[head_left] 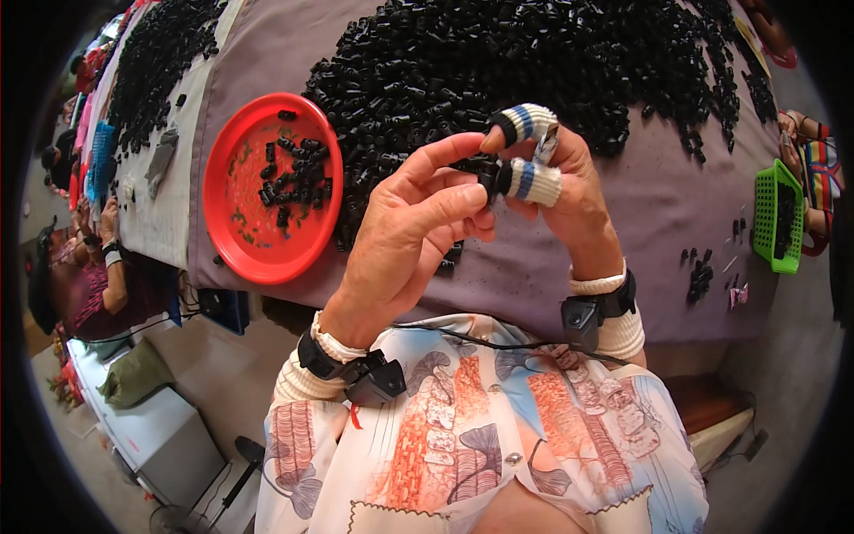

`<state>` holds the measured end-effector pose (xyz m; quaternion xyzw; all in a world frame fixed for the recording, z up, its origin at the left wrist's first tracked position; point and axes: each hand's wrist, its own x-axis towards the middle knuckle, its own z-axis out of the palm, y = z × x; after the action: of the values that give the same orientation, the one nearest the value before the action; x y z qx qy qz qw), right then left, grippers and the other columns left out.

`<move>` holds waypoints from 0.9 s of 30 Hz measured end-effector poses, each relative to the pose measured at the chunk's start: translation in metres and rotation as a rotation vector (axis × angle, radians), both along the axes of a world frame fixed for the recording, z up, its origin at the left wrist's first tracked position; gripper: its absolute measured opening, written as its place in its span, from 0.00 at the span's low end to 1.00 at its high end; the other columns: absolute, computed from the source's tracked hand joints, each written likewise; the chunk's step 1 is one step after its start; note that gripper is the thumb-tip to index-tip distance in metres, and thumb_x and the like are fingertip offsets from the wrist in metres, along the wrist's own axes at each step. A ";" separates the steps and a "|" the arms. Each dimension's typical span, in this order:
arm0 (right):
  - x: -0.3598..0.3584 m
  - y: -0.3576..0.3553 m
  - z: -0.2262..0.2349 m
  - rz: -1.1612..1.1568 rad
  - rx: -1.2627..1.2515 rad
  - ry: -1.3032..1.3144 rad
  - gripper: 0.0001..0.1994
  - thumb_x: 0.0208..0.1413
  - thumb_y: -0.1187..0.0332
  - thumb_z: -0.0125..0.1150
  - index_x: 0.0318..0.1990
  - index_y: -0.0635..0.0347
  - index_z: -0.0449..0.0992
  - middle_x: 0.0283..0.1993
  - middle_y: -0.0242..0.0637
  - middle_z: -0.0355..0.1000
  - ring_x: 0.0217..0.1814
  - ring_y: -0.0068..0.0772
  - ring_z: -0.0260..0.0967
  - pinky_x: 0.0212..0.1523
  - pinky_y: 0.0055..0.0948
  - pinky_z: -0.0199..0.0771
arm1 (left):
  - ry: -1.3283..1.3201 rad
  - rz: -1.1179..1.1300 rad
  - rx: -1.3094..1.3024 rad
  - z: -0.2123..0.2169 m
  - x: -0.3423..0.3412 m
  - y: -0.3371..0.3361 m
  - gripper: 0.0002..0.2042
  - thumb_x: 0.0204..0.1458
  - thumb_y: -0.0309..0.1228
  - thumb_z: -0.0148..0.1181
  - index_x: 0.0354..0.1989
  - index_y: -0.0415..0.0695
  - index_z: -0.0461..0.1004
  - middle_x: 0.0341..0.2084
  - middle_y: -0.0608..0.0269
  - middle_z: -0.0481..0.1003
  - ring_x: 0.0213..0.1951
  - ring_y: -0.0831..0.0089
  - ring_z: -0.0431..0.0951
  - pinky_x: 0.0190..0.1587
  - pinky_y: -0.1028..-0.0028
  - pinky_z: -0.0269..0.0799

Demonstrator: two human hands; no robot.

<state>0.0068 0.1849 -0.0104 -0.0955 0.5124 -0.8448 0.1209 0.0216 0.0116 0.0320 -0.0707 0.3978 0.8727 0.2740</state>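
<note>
Above the near part of the heap, my left hand [414,218] pinches a small black plastic piece [487,169] between thumb and fingers. From the other side my right hand [569,178] closes on the same piece. White knitted finger covers with blue stripes [532,181] sit on its thumb and forefinger. My fingers partly hide the piece, so its exact shape cannot be made out. Beyond both hands spreads a large heap of similar short black pieces [463,67]. To the left, a red round plate [233,240] holds a loose group of them.
A greyish-purple cloth [676,240] covers the table. Right of me lie a few black pieces [700,278] and a green basket [777,218]. Another person [98,276] works at the left beside a second heap [165,62]; someone else's arm [792,133] shows at the far right.
</note>
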 end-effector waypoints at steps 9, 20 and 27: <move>0.004 0.006 0.004 -0.009 0.038 -0.059 0.13 0.42 0.73 0.65 0.38 0.60 0.73 0.25 0.23 0.68 0.20 0.08 0.59 0.18 0.11 0.58 | -0.038 -0.005 0.089 -0.010 -0.002 -0.002 0.15 0.54 0.24 0.49 0.49 0.36 0.64 0.32 0.59 0.72 0.31 0.74 0.74 0.36 0.71 0.72; 0.008 0.001 -0.002 -0.009 0.129 -0.008 0.15 0.38 0.72 0.69 0.36 0.58 0.74 0.26 0.21 0.66 0.27 0.10 0.58 0.28 0.13 0.60 | 0.021 0.080 -0.040 -0.009 -0.004 0.001 0.11 0.51 0.22 0.52 0.44 0.38 0.68 0.32 0.61 0.73 0.31 0.76 0.73 0.37 0.74 0.71; 0.011 0.002 0.001 -0.025 0.180 0.055 0.15 0.38 0.73 0.69 0.36 0.57 0.74 0.25 0.20 0.64 0.26 0.10 0.56 0.27 0.13 0.59 | 0.060 0.071 -0.033 -0.010 -0.003 -0.001 0.11 0.52 0.22 0.52 0.45 0.37 0.67 0.33 0.62 0.72 0.32 0.76 0.73 0.38 0.75 0.70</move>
<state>0.0179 0.1871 -0.0097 -0.1010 0.5907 -0.7937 0.1044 0.0183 0.0110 0.0220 -0.0631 0.4174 0.8770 0.2297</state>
